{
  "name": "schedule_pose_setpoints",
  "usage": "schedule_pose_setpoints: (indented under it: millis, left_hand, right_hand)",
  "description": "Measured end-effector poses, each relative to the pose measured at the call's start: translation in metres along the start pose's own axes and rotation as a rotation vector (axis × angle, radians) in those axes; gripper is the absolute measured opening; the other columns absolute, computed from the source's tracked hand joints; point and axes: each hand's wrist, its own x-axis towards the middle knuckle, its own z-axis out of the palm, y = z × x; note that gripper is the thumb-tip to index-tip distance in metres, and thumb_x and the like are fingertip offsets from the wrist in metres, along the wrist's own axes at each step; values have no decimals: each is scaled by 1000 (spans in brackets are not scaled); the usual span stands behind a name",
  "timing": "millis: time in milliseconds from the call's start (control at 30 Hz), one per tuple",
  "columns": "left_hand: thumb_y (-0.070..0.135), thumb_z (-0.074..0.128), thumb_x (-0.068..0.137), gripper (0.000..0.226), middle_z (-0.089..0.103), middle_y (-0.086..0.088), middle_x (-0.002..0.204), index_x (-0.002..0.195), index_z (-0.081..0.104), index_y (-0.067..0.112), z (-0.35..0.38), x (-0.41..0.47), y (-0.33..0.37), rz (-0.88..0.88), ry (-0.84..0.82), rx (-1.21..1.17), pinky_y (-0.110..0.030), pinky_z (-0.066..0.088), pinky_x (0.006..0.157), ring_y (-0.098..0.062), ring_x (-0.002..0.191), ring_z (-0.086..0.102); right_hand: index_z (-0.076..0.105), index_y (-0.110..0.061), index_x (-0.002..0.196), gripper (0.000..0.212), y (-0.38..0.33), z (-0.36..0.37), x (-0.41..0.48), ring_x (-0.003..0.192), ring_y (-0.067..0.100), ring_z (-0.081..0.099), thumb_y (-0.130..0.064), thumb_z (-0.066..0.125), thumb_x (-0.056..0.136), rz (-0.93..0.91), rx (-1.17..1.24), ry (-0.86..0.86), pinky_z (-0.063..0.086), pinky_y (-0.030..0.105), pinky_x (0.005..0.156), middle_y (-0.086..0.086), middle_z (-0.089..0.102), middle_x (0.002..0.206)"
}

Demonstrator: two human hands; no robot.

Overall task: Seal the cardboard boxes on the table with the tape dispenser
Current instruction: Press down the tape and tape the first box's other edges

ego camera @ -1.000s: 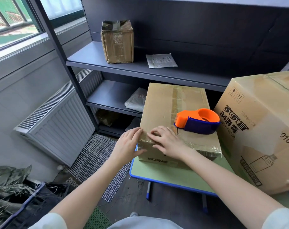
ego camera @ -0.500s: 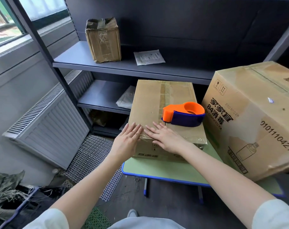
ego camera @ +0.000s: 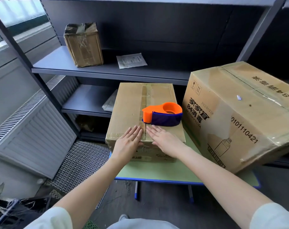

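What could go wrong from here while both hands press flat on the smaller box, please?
The tape dispenser lies loose on the smaller box, just beyond the left hand and right hand; a jolt could slide it off. That box sits at the left edge of the table, so hard pressing might tip it.

Large cardboard box [ego camera: 239,123], side face: "84消毒", "84 DISINFECTA", "20260328", "0101110421", plus two handling pictograms near the top corner. Print on the small cardboard box [ego camera: 132,104] front and on the shelf's paper sheet [ego camera: 131,60]: unreadable.
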Motion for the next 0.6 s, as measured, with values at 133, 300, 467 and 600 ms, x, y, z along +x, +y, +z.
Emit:
schedule_pose_setpoints:
  millis: [133,300,467,600]
  left_hand:
    - [38,40,90,56,58,-15,129,125,57,-2,-6,3,10,52,2,-37,-36,39,106,-24,121,54]
    - [37,41,88,51,66,-11,117,115,66,1,-1,27,41,147,66,-45,-37,43,99,-21,112,61]
    - [26,41,88,44,68,-12,112,111,68,0,5,28,49,89,106,-57,-36,43,97,-22,107,64]
    - [31,42,87,50,63,-12,122,120,62,-1,4,44,69,124,50,-144,-37,43,100,-21,115,59]
  right_hand:
    - [2,-13,150,63,15,-6,-10,145,13,-1,-29,38,100,-59,46,-34,-1,23,114,1,-1,158]
    - [4,-13,150,59,31,-6,-33,145,12,4,-24,35,102,30,47,-10,1,20,112,2,2,158]
    - [7,-12,150,55,34,-8,-35,145,11,4,-25,32,102,5,115,-26,1,21,113,2,4,158]
    - [12,-11,149,55,56,-12,-50,145,11,7,-30,32,102,43,118,-42,6,23,116,2,9,157]
